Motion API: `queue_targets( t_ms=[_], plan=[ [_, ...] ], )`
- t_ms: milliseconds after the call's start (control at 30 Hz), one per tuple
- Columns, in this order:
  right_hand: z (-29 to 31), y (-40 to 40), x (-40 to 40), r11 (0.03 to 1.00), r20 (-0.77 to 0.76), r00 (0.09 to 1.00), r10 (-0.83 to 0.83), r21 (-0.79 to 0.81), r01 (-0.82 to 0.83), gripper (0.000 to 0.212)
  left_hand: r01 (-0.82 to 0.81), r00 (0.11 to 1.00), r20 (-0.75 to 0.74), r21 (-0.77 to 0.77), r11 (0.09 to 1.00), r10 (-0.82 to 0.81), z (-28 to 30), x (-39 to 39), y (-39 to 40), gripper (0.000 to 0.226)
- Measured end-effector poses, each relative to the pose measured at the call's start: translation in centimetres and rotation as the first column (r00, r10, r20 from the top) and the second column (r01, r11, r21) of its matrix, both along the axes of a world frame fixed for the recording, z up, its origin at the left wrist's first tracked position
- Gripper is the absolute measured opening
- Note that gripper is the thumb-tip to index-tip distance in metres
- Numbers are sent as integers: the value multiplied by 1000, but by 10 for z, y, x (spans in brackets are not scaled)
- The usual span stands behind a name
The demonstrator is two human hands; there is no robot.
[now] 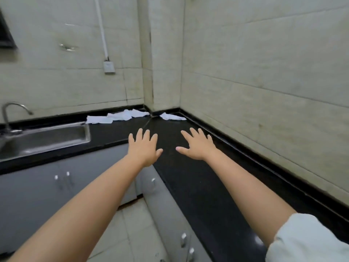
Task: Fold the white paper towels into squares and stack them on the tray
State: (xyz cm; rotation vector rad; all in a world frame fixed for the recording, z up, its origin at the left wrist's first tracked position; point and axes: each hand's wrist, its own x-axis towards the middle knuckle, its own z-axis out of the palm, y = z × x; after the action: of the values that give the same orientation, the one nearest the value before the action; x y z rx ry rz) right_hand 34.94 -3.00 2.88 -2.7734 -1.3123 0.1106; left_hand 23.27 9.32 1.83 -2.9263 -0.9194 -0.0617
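Several white paper towels (117, 117) lie crumpled along the back wall of the black counter (198, 182), near the inner corner. One more white paper towel (171, 116) lies alone just right of that corner. My left hand (144, 148) is stretched out, palm down, fingers apart, above the counter's front edge. My right hand (198, 145) is spread the same way over the counter, short of the towels. Both hands hold nothing. No tray is in view.
A steel sink (47, 138) with a curved tap (11, 114) sits in the counter at the left. Tiled walls close the corner, with a white socket (109, 67) on the back wall. Grey cabinet doors (37, 190) run below the counter.
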Motion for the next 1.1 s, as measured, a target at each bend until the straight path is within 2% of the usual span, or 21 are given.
queue_targets(
  t_ms=[267,500,633,733,900,1100],
  plan=[
    [-6,218,69,984,-25,985,170,61,-168,68,-145,989,-37,37,989,146,-4,49,193,60],
    [-10,353,134,987,-31,986,161,24,-161,68,-156,986,-47,35,987,158,-9,102,330,59],
    [-23,423,167,991,-18,991,132,-1,-132,67,-108,993,-42,25,994,109,-23,142,407,57],
    [-35,472,199,998,13,998,63,6,-63,67,-30,999,-36,32,999,31,-32,184,469,56],
    [-55,526,265,986,-37,985,-169,-11,169,67,195,979,-63,0,981,-195,-40,274,546,55],
    [-88,532,340,904,-145,892,-428,-87,419,66,405,900,-136,-92,910,-414,-65,387,579,58]
  ],
)
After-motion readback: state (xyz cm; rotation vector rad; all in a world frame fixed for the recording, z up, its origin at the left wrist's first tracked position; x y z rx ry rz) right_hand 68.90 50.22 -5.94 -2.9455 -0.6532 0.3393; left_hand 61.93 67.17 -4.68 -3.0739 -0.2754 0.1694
